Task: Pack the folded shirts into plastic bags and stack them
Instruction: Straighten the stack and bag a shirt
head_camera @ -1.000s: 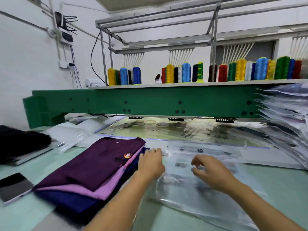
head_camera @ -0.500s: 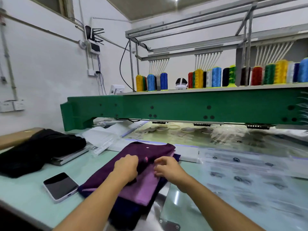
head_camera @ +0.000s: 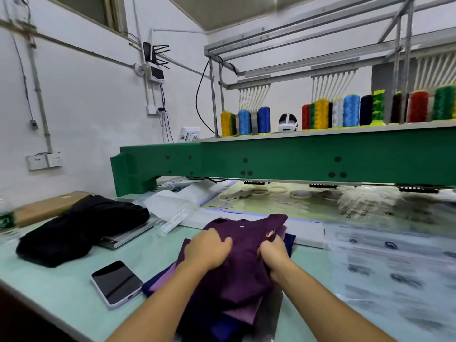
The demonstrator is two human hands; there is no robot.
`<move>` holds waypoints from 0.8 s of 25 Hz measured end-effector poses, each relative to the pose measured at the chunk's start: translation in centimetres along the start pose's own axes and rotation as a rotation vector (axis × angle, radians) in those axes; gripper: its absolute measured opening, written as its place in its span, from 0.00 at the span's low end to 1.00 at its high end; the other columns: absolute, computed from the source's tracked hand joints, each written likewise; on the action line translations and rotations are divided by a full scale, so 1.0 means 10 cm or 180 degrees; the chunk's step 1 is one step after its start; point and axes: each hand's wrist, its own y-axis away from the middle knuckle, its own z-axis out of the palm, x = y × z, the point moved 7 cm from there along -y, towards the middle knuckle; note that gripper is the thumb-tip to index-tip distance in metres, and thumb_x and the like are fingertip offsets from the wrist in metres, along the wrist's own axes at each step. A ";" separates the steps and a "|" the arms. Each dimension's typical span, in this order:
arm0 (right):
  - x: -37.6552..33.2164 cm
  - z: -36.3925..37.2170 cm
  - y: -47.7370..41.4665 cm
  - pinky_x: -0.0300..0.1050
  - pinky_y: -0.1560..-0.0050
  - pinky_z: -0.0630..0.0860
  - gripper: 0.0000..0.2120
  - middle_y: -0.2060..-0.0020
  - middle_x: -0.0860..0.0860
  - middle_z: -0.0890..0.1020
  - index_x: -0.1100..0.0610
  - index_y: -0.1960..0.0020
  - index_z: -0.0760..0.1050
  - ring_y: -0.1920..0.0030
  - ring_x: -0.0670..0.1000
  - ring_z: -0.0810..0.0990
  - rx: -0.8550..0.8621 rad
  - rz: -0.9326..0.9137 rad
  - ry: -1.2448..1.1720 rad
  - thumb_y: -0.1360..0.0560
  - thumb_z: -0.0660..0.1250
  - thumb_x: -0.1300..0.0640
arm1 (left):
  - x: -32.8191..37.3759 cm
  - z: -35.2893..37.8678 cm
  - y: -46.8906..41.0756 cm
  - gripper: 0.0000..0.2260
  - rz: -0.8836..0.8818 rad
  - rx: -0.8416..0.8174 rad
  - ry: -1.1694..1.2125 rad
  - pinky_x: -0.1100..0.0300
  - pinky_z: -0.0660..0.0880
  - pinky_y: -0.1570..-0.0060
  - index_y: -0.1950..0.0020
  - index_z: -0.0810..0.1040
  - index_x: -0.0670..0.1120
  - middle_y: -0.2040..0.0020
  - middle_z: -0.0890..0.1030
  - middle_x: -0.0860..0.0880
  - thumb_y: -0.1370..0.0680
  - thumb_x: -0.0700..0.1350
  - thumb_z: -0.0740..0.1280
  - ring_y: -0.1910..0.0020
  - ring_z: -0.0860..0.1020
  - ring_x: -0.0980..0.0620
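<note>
A dark purple folded shirt (head_camera: 246,265) with a small orange chest logo tops a stack on the pale green table (head_camera: 61,287). Under it lie a lilac shirt (head_camera: 243,313) and a navy shirt (head_camera: 222,328). My left hand (head_camera: 206,249) grips the purple shirt's left side, fingers curled into the cloth. My right hand (head_camera: 272,255) grips its right edge just below the logo. Printed clear plastic bags (head_camera: 394,272) are spread flat to the right of the stack.
A white phone (head_camera: 116,283) lies face up left of the stack. A black garment (head_camera: 81,225) sits on a flat grey book or tray at far left. The green embroidery machine beam (head_camera: 283,159) spans the back, with thread cones above. More clear bags (head_camera: 172,208) lie behind.
My view swung left. My right hand left the plastic bag and joined the left on the shirt stack. Both hands now grip the top purple shirt, which is bunched and lifted a little.
</note>
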 end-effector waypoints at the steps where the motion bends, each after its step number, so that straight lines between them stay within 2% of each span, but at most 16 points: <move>1: -0.01 -0.05 -0.02 0.44 0.60 0.75 0.25 0.52 0.57 0.81 0.60 0.36 0.72 0.57 0.56 0.79 0.0075 -0.0060 0.0013 0.30 0.54 0.73 | -0.23 -0.07 -0.04 0.27 -0.0470 0.0210 -0.0560 0.50 0.75 0.39 0.37 0.78 0.47 0.36 0.79 0.45 0.24 0.67 0.62 0.38 0.77 0.43; 3: -0.04 -0.10 -0.04 0.46 0.56 0.76 0.27 0.49 0.57 0.80 0.57 0.34 0.70 0.55 0.56 0.79 0.0105 -0.0185 -0.0021 0.30 0.54 0.74 | -0.57 -0.05 -0.06 0.34 -0.0964 0.0013 -0.0981 0.50 0.74 0.38 0.33 0.76 0.46 0.33 0.76 0.45 0.25 0.72 0.60 0.35 0.75 0.42; 5: -0.05 -0.12 -0.06 0.47 0.56 0.78 0.32 0.45 0.57 0.80 0.52 0.30 0.66 0.53 0.56 0.80 0.0081 -0.0295 0.0001 0.30 0.56 0.74 | -0.67 0.01 -0.09 0.34 -0.0951 -0.0192 -0.0904 0.52 0.75 0.42 0.37 0.78 0.47 0.36 0.79 0.47 0.26 0.74 0.59 0.38 0.77 0.44; 7: -0.07 -0.12 -0.05 0.48 0.59 0.80 0.42 0.40 0.55 0.78 0.46 0.23 0.56 0.53 0.56 0.80 0.0005 -0.0349 0.0146 0.30 0.58 0.74 | -0.69 0.03 -0.13 0.28 -0.0897 -0.0243 -0.0547 0.54 0.75 0.45 0.43 0.77 0.47 0.40 0.80 0.48 0.26 0.70 0.66 0.42 0.79 0.45; 9: -0.08 -0.13 -0.05 0.50 0.58 0.80 0.48 0.35 0.49 0.73 0.38 0.20 0.47 0.53 0.56 0.80 -0.0133 -0.0397 0.0351 0.29 0.59 0.73 | -0.70 0.08 -0.19 0.20 -0.0894 -0.0424 0.0146 0.55 0.77 0.46 0.49 0.76 0.45 0.45 0.81 0.47 0.28 0.59 0.74 0.48 0.80 0.46; 10: -0.08 -0.12 -0.05 0.47 0.60 0.79 0.46 0.33 0.47 0.71 0.38 0.20 0.50 0.53 0.55 0.80 -0.0239 -0.0429 0.0426 0.28 0.57 0.73 | -0.66 0.10 -0.20 0.16 -0.0849 -0.0539 0.0571 0.54 0.79 0.45 0.51 0.77 0.44 0.47 0.82 0.46 0.28 0.53 0.76 0.50 0.81 0.46; 11: -0.08 -0.09 -0.05 0.44 0.60 0.79 0.42 0.33 0.47 0.72 0.40 0.21 0.58 0.51 0.54 0.81 -0.0382 -0.0447 0.0534 0.28 0.56 0.73 | -0.59 0.10 -0.20 0.11 -0.0736 -0.0612 0.0967 0.51 0.80 0.45 0.52 0.79 0.42 0.49 0.83 0.45 0.28 0.46 0.75 0.52 0.82 0.45; 13: -0.07 -0.01 -0.06 0.39 0.56 0.79 0.30 0.37 0.51 0.79 0.50 0.30 0.75 0.48 0.50 0.82 -0.0625 -0.0405 0.0827 0.26 0.57 0.71 | -0.36 0.03 -0.18 0.09 -0.0251 -0.0522 0.1250 0.48 0.80 0.45 0.49 0.79 0.42 0.49 0.84 0.45 0.28 0.39 0.71 0.53 0.83 0.46; 15: -0.07 0.12 -0.08 0.43 0.47 0.81 0.14 0.45 0.53 0.85 0.53 0.40 0.82 0.49 0.51 0.84 -0.0766 -0.0299 0.0945 0.22 0.63 0.60 | 0.03 -0.04 -0.12 0.14 0.0371 -0.0474 0.1041 0.51 0.79 0.46 0.42 0.74 0.44 0.46 0.82 0.44 0.27 0.37 0.68 0.51 0.81 0.47; 16: -0.08 0.19 -0.07 0.46 0.47 0.82 0.12 0.49 0.53 0.86 0.53 0.44 0.84 0.51 0.52 0.86 -0.0879 -0.0161 0.0804 0.22 0.65 0.51 | 0.24 0.00 -0.08 0.17 0.0651 -0.0602 0.0954 0.51 0.78 0.48 0.39 0.72 0.45 0.45 0.81 0.44 0.27 0.36 0.67 0.50 0.81 0.47; 18: -0.06 0.25 -0.08 0.45 0.55 0.83 0.21 0.55 0.54 0.87 0.53 0.49 0.86 0.55 0.53 0.87 -0.0977 0.0262 0.0489 0.24 0.66 0.37 | 0.60 0.15 0.08 0.20 0.0912 -0.1138 0.1089 0.53 0.77 0.48 0.37 0.73 0.45 0.44 0.82 0.46 0.28 0.38 0.67 0.50 0.81 0.49; 20: -0.01 0.25 -0.08 0.42 0.63 0.80 0.24 0.57 0.57 0.87 0.56 0.52 0.87 0.58 0.54 0.87 -0.1072 0.0635 0.0266 0.27 0.68 0.35 | 0.76 0.27 0.19 0.18 0.0667 -0.1877 0.1700 0.56 0.75 0.49 0.42 0.78 0.42 0.50 0.82 0.49 0.32 0.43 0.67 0.52 0.80 0.51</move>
